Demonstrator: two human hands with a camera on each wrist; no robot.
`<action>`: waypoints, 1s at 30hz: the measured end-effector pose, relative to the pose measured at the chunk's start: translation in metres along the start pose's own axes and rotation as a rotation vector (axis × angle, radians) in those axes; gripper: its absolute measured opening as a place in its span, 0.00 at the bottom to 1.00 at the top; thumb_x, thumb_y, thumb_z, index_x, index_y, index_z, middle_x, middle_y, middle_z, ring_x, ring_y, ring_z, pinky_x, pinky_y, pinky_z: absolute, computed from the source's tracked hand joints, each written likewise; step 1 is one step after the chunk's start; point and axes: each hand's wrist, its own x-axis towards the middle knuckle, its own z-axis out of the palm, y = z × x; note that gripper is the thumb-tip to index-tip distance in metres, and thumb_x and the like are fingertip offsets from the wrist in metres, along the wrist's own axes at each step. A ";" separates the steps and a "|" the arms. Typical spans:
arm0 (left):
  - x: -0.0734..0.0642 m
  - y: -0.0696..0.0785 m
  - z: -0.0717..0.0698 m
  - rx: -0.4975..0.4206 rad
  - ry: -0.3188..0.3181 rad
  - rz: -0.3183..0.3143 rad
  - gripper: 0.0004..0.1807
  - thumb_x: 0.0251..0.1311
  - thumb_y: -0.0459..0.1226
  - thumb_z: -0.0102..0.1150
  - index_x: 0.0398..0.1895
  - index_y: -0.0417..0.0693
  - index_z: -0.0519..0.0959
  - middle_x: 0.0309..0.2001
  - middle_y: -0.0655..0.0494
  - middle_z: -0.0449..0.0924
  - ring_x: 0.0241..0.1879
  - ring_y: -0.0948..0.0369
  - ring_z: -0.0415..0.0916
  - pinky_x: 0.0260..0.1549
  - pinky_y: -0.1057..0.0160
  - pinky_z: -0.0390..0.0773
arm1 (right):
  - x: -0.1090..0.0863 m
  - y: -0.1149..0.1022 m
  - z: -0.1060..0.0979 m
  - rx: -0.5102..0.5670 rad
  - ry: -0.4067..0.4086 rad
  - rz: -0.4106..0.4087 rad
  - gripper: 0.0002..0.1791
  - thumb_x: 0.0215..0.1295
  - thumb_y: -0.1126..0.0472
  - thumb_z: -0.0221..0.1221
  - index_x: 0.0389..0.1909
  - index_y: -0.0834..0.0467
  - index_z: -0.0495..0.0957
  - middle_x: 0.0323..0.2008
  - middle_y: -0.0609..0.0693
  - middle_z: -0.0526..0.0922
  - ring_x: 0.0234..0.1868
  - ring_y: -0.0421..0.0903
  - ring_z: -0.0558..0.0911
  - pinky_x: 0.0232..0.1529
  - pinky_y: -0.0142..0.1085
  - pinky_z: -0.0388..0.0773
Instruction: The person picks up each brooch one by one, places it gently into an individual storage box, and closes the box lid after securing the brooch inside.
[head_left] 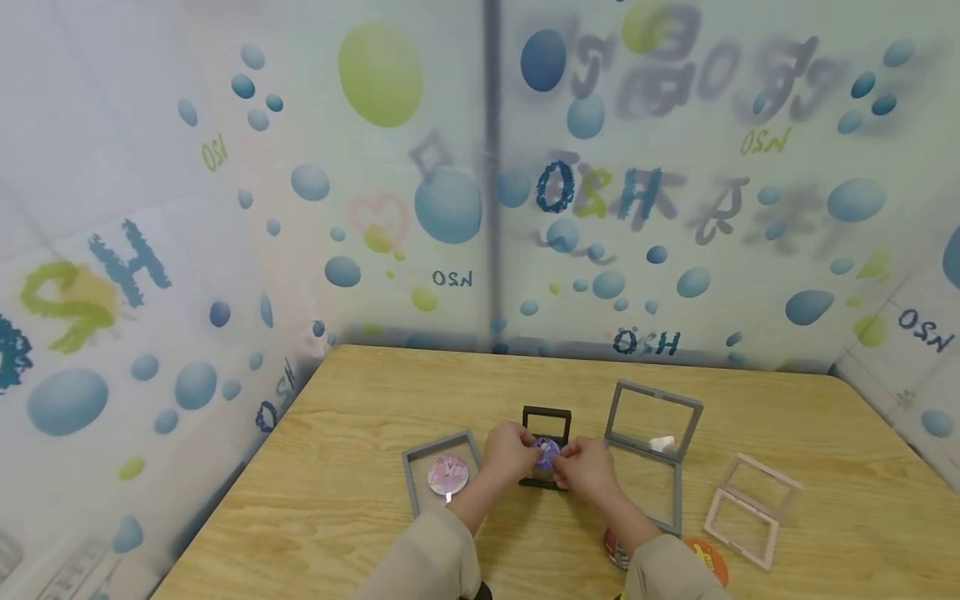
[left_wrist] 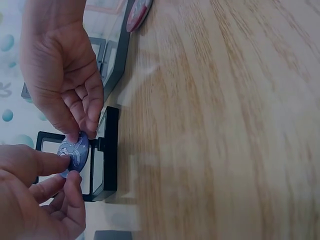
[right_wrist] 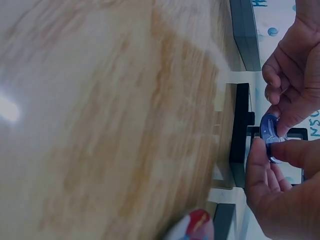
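Note:
Both hands hold a round purple-blue badge (head_left: 546, 452) above an opened black display frame (head_left: 547, 410). My left hand (head_left: 510, 454) pinches its left edge between thumb and fingers. On the opposite edge, my right hand (head_left: 588, 468) has thumb and fingertips on the badge. In the left wrist view, the badge (left_wrist: 77, 152) is tilted, and a pale printed figure shows on its face. The black frame (left_wrist: 111, 155) stands open behind it, one half on the table and the other raised. Fingers hide part of the badge's rim.
A grey frame (head_left: 411, 483) with a pink badge (head_left: 447, 475) lies left. To the right stand an open larger grey frame (head_left: 660, 393) and an open pink frame (head_left: 738, 548). A red badge (head_left: 615, 550) and an orange badge (head_left: 708, 560) lie near the right forearm.

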 end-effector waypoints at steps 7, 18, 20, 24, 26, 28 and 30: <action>0.002 -0.005 0.002 0.057 0.022 0.012 0.05 0.43 0.32 0.66 0.20 0.40 0.79 0.20 0.54 0.76 0.18 0.63 0.71 0.17 0.68 0.71 | 0.001 0.000 0.001 -0.030 -0.007 -0.004 0.03 0.52 0.76 0.56 0.26 0.72 0.71 0.15 0.54 0.77 0.15 0.41 0.77 0.20 0.33 0.77; 0.004 -0.009 0.006 0.141 0.040 0.018 0.06 0.40 0.35 0.68 0.17 0.44 0.79 0.21 0.55 0.76 0.21 0.62 0.70 0.20 0.66 0.70 | 0.005 0.006 0.003 -0.075 -0.007 0.002 0.03 0.52 0.76 0.57 0.24 0.71 0.72 0.15 0.54 0.76 0.13 0.39 0.76 0.19 0.31 0.76; 0.004 -0.009 0.007 0.152 0.040 0.013 0.06 0.41 0.35 0.68 0.17 0.45 0.79 0.21 0.56 0.76 0.21 0.62 0.70 0.20 0.67 0.69 | 0.006 0.007 0.003 -0.081 -0.007 -0.001 0.03 0.52 0.76 0.57 0.23 0.71 0.72 0.14 0.54 0.76 0.13 0.39 0.76 0.19 0.31 0.76; 0.005 -0.008 0.009 0.179 0.038 0.009 0.06 0.41 0.35 0.67 0.17 0.45 0.78 0.20 0.57 0.75 0.20 0.63 0.69 0.18 0.68 0.68 | 0.006 0.007 0.004 -0.081 0.002 0.001 0.03 0.51 0.77 0.57 0.23 0.72 0.72 0.14 0.55 0.75 0.12 0.39 0.76 0.18 0.31 0.76; 0.005 -0.008 0.010 0.187 0.039 0.010 0.06 0.41 0.35 0.67 0.17 0.45 0.78 0.20 0.57 0.74 0.20 0.63 0.68 0.18 0.68 0.67 | 0.006 0.006 0.004 -0.081 0.005 0.002 0.03 0.51 0.77 0.57 0.23 0.72 0.72 0.15 0.55 0.76 0.12 0.39 0.76 0.18 0.31 0.76; 0.005 -0.009 0.010 0.192 0.044 0.018 0.06 0.40 0.34 0.67 0.17 0.44 0.78 0.19 0.57 0.74 0.20 0.62 0.68 0.17 0.67 0.67 | 0.006 0.006 0.004 -0.081 0.008 0.004 0.03 0.50 0.77 0.57 0.23 0.73 0.72 0.15 0.55 0.76 0.12 0.40 0.76 0.18 0.31 0.76; 0.004 -0.009 0.010 0.203 0.052 0.028 0.06 0.39 0.34 0.67 0.18 0.44 0.78 0.20 0.57 0.74 0.20 0.62 0.68 0.18 0.67 0.67 | 0.006 0.005 0.005 -0.078 0.010 0.002 0.03 0.50 0.78 0.57 0.24 0.73 0.71 0.15 0.56 0.76 0.12 0.40 0.76 0.18 0.32 0.76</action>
